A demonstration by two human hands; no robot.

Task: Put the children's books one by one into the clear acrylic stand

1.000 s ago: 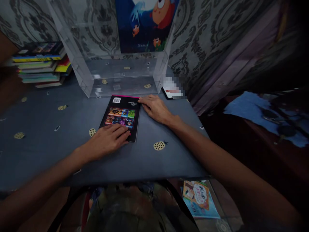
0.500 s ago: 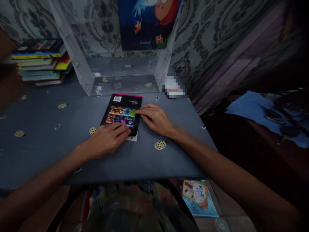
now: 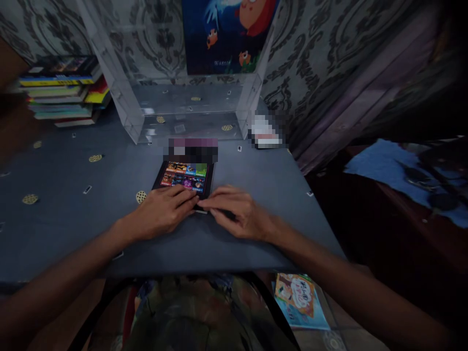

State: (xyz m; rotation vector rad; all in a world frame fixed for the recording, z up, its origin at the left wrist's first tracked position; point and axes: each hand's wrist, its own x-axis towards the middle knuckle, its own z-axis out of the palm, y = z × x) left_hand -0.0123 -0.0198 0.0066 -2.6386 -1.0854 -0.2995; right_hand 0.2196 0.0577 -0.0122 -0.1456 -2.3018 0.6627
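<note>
A black book [image 3: 185, 176] with small coloured cover pictures on its upper face lies flat on the patterned cloth. A blurred block hides its far end. Resting on the near left part of the book is my left hand [image 3: 164, 210], palm down with the fingers stretched out. My right hand [image 3: 237, 210] is at the near right corner, its fingertips touching the cover close to my left fingertips. The right fingers are extended and the thumb is apart from them. Pale page edges show at the book's near end.
Behind the book stands a clear acrylic rack [image 3: 133, 114] with a blue picture book [image 3: 226, 44] on it. A stack of books [image 3: 64, 92] is at the far left. A pixelated item [image 3: 266, 131] sits right of the rack. Picture books [image 3: 302, 300] lie below the table's front edge.
My right hand has moved from the book's right edge down to its near right corner. The pages sticking out there show less. My left hand has stayed on the book.
</note>
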